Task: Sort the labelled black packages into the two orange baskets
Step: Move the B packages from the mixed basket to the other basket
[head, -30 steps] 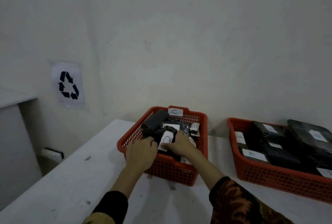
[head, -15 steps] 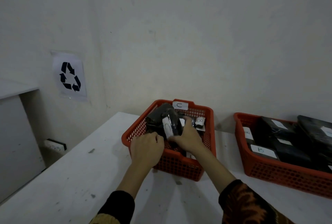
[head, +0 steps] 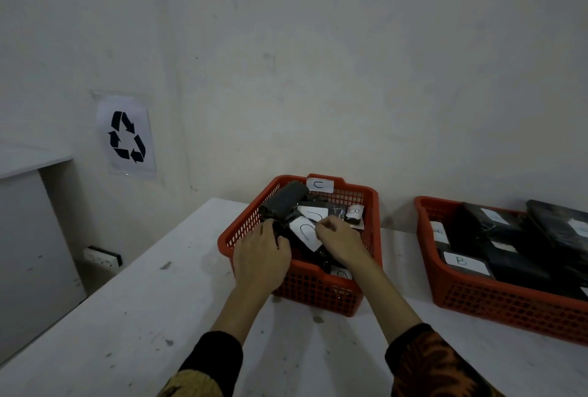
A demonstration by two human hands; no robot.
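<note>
The left orange basket (head: 371, 205) carries a paper tag marked C (head: 319, 185) on its back rim and holds several black packages. Both hands reach into it. My left hand (head: 261, 251) curls over the left edge of a black package with a white C label (head: 304, 231). My right hand (head: 341, 237) holds the same package at its right side, fingertips on the label. Behind it lies a second C-labelled package (head: 313, 213), a small package marked B (head: 354, 213) and a dark roll (head: 284, 199). The right orange basket (head: 496, 299) holds B-labelled black packages (head: 463, 261).
Both baskets stand on a white table (head: 152, 310) against a pale wall. A recycling sign (head: 127, 137) hangs on the left wall, with a wall socket (head: 101, 256) below it. A grey panel (head: 28, 237) stands at far left.
The C-labelled package, held tilted up above the pile half a second ago, now lies flatter in the left basket with its label facing up. Both hands came down with it.
</note>
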